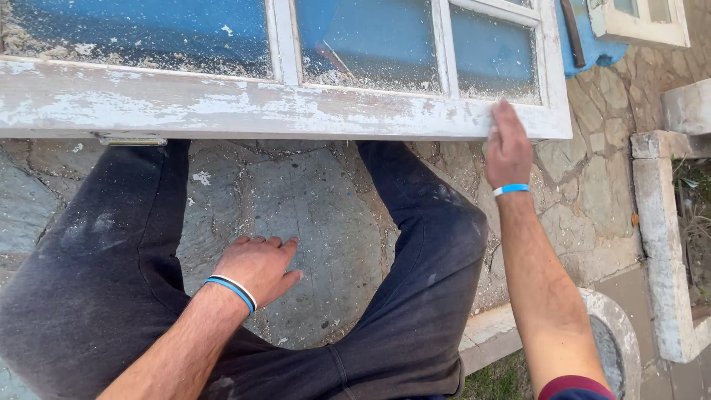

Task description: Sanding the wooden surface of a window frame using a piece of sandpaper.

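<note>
The right arm is stretched forward, bare from a dark red sleeve edge at the upper arm down to the wrist, where a light blue band is worn. The right hand [508, 148] is held flat, palm down, fingers straight and close together, its fingertips laid at the near right corner of the white window frame [222, 104]. The left arm is bent inward below that frame, well short of it. The left hand [259, 267] is spread palm down between the knees, fingers slightly curled, with blue and white bands seen at its wrist.
</note>
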